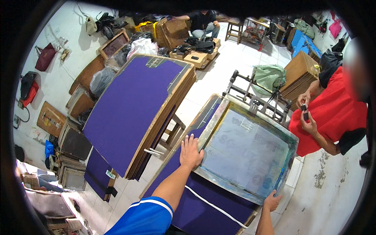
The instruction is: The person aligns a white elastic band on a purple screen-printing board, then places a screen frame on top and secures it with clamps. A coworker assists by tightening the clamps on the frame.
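Observation:
A large framed printing screen [246, 150] with a pale mesh lies over a purple sheet [203, 203] on a board in front of me. My left hand [190, 152] rests flat on the purple sheet, fingers spread, touching the screen frame's left edge. My right hand [271, 201] grips the frame's near right corner. A white cord [213, 205] runs across the purple sheet below the frame.
A stack of boards topped with a purple sheet [129, 109] stands to the left. A person in a red shirt [333, 113] stands at the right holding a small dark object. A metal hinge rack [258, 98] sits behind the screen. Another person [201, 21] sits far back among boxes.

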A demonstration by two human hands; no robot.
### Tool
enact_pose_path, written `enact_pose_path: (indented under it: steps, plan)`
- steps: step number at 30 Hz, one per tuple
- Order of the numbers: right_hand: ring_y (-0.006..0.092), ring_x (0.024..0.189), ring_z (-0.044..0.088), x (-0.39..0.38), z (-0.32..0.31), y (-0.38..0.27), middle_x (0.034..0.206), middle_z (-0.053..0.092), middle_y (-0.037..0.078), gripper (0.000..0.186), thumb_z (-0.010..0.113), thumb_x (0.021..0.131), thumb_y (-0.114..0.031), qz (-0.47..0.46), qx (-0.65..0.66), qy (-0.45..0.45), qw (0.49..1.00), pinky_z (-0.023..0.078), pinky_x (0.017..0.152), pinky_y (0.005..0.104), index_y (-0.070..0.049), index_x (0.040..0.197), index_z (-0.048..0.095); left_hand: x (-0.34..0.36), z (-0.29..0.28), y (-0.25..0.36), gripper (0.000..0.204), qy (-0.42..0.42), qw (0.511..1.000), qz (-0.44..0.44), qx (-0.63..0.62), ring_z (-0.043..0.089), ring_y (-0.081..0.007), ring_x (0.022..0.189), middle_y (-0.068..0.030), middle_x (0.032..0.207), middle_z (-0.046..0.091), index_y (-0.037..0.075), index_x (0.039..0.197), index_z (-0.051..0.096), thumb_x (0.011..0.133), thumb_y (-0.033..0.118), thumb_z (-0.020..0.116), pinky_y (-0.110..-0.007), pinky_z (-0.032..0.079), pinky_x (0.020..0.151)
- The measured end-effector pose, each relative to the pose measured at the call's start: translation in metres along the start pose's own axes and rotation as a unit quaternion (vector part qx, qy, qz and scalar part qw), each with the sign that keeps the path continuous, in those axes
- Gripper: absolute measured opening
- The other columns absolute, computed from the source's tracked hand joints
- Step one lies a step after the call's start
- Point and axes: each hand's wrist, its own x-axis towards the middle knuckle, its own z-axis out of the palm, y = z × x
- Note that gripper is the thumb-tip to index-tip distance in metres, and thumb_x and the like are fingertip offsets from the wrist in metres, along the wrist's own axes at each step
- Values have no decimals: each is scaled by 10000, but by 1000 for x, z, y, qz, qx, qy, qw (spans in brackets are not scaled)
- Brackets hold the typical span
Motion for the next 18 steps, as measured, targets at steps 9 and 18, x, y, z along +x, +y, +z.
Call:
enact_pose_path:
  steps: [9, 18]
  plan:
    - [466, 1116, 678, 2, 3, 2, 1280, 682, 260, 645, 580, 992, -557, 2, 6, -7, 1000, 524, 926, 565, -10, 1333, 584, 1, 3, 0, 706, 19, 1000, 8, 4, 258, -373, 1578, -174, 1669, 350, 32, 1511, 460, 923, 361, 673, -497, 213, 1301]
    - [472, 1088, 675, -4, -4, -4, 1207, 696, 247, 607, 597, 982, -546, -6, 13, 18, 1000, 513, 928, 572, 3, 1238, 593, 3, 7, -1, 705, 18, 999, 10, 24, 262, -354, 1585, -171, 1685, 351, 30, 1517, 484, 922, 369, 654, -499, 205, 1306]
